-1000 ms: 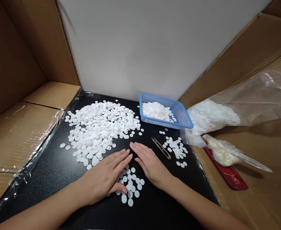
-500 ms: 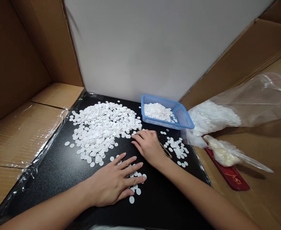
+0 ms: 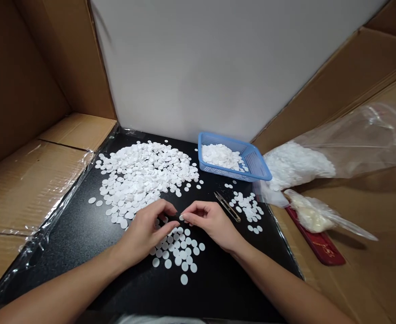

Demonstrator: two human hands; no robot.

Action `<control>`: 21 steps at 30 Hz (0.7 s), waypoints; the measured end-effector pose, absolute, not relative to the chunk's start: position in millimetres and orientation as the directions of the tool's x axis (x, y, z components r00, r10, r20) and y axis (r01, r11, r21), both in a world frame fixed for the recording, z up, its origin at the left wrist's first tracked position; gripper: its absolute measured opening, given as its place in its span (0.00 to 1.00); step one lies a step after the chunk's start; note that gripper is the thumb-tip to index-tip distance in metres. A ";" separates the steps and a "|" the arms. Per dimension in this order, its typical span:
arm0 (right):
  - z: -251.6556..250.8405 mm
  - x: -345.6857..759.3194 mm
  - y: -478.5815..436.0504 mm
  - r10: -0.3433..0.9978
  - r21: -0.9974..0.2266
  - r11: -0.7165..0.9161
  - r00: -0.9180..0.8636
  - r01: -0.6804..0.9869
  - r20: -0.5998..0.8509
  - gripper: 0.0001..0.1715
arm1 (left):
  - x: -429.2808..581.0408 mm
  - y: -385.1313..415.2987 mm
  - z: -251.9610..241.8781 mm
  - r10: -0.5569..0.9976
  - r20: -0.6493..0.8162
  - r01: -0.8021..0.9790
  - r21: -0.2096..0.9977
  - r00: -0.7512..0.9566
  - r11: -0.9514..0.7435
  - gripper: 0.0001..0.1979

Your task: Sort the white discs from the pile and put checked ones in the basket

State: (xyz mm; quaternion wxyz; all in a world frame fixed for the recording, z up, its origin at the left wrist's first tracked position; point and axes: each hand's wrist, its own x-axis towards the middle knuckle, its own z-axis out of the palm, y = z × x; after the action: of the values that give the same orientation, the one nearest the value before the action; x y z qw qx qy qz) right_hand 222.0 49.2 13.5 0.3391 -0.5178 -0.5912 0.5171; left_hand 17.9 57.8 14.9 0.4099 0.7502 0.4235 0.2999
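The black worktop (image 3: 72,247) bears a broad heap of white discs (image 3: 143,173), a blue basket (image 3: 260,167) to its right. The left hand (image 3: 145,231) curves loosely, thumb and fingers parted, beside a smaller cluster (image 3: 183,254) — the right hand (image 3: 214,225) pinches a single disc (image 3: 181,218).

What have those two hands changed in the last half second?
The left hand, spread flat over the small disc cluster, has curled, thumb and fingertip apart, baring more discs. The right hand has drawn back from the big pile's edge and now pinches a white disc; the snips it partly covered show again. The blue basket and big pile look unchanged.
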 end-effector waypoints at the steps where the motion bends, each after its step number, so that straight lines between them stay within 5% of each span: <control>1: 14.2 219.4 47.8 0.957 -0.974 -0.121 -0.240 0.190 -0.166 0.12 | 19.7 58.2 14.3 0.889 0.060 0.361 0.900 0.454 -0.245 0.07; 4: 14.8 215.5 47.7 0.942 -0.979 -0.175 -0.272 0.108 -0.198 0.16 | 24.2 57.9 14.4 0.899 -0.021 0.242 0.966 0.437 -0.095 0.08; 7: 18.4 230.2 53.8 0.970 -0.927 -0.012 -0.221 0.375 -0.102 0.15 | 26.7 57.1 16.8 0.909 -0.101 0.101 0.993 0.404 0.065 0.11; 10: 22.2 264.9 62.4 0.982 -0.542 0.167 -0.091 0.824 0.164 0.10 | 29.1 56.6 21.9 0.884 -0.222 -0.039 0.965 0.412 0.261 0.15; 12: 21.6 289.1 66.4 0.980 -0.272 0.113 -0.062 0.956 0.190 0.02 | 31.6 57.0 26.4 0.860 -0.286 -0.111 0.925 0.422 0.362 0.17; 14: 18.6 306.2 68.4 0.991 -0.144 0.067 -0.048 0.987 0.126 0.07 | 34.8 58.8 31.5 0.832 -0.342 -0.157 0.882 0.436 0.445 0.17; 21: 8.8 319.9 70.1 1.000 -0.291 0.014 -0.019 0.957 -0.015 0.09 | 53.5 74.7 50.1 0.709 -0.518 -0.247 0.696 0.478 0.674 0.06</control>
State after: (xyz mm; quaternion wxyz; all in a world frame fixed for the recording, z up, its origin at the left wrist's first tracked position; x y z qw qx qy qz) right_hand 319.9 70.1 8.8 0.0975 -0.6936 -0.7052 0.1101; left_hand 53.5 74.7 50.1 0.8141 0.2765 0.4177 0.2938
